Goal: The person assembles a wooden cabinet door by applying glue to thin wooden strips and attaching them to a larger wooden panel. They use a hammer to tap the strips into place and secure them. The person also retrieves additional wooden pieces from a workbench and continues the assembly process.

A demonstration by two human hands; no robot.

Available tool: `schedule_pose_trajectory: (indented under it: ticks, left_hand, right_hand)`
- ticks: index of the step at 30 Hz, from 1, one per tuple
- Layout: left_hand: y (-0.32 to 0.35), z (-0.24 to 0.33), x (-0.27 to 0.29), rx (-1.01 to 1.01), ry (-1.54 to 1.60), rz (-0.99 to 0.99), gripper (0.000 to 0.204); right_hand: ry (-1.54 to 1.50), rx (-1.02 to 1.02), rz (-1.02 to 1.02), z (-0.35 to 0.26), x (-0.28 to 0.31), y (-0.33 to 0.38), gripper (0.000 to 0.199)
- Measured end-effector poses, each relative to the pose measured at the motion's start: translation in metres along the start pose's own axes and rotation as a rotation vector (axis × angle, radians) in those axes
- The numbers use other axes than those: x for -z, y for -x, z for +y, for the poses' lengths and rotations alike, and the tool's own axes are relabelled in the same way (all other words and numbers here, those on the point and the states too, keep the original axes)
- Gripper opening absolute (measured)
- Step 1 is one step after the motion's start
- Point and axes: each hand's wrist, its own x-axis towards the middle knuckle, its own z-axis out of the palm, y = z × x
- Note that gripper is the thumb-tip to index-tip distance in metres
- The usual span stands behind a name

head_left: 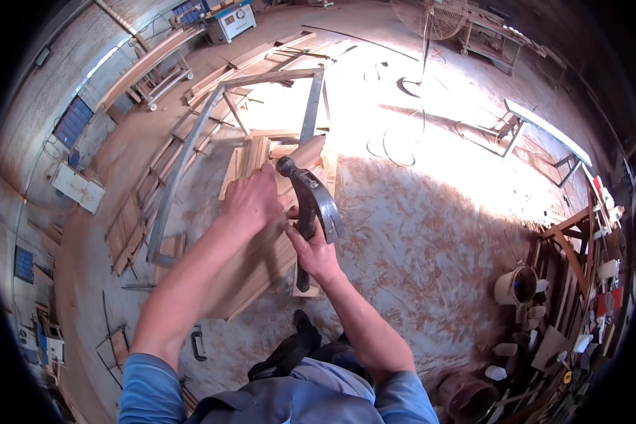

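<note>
Dark steel up front: a claw hammer point(311, 194) stands tilted over the pale wooden boards point(251, 275), and the right hand point(314, 253) has it, fingers wrapped around the handle just below the head. The rounded striking face points up and to the left; the curved claw sweeps down to the right, catching the light, while the handle's end shows below the fist.

And over to the left hand point(253, 199)! It's right beside the hammer's face, fingers bent, down at the boards; whether it pinches anything there, I cannot tell, the fingertips are partly hidden. The boards slant from lower left to upper right beneath both forearms.

Behind them, a grey metal frame point(270, 78) reaches around the wood's far end and left side. On the floor point(410, 275), streaked with reddish dust, a dark C-clamp point(199, 344) lies near the left elbow. Out right, well apart, there's a pale bucket point(505, 288), and up top a caged fan point(438, 15) stands beyond the brightly sunlit patch.
</note>
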Motion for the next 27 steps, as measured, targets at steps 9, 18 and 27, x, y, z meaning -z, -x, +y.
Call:
schedule_pose_trajectory:
  ticks: [9, 18, 27]
  left_hand:
    - [-0.002, 0.007, -0.003, -0.035, 0.021, -0.001, 0.042]
    - [-0.010, -0.007, -0.012, -0.061, -0.039, 0.049, 0.044]
    - [-0.010, 0.000, -0.004, -0.047, -0.113, -0.036, 0.040]
  right_hand:
    - [0.051, 0.040, 0.026, 0.014, 0.011, -0.002, 0.030]
    - [0.003, -0.063, -0.044, 0.011, 0.013, -0.006, 0.031]
    - [-0.060, -0.011, -0.024, 0.024, 0.014, -0.008, 0.027]
